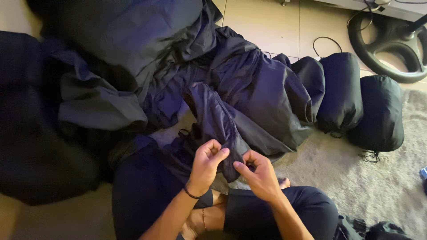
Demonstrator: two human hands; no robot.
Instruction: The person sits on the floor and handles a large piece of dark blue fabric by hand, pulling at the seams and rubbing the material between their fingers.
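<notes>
A large crumpled dark navy fabric (249, 89) lies spread across the floor in front of my crossed legs. A narrow fold of it (218, 120) runs down toward me. My left hand (207, 162), with a thin dark band at the wrist, pinches the lower end of this fold between thumb and fingers. Just to the right, my right hand (260, 173) grips the same end, its fingers curled. The two hands nearly touch over my lap.
Two stuffed dark drawstring sacks (341, 91) (381, 113) lie side by side on a grey shaggy rug (356, 178) to the right. A black round stand base (391, 44) with a cable sits on the tiled floor (267, 22) behind. More dark fabric (35, 133) is heaped at left.
</notes>
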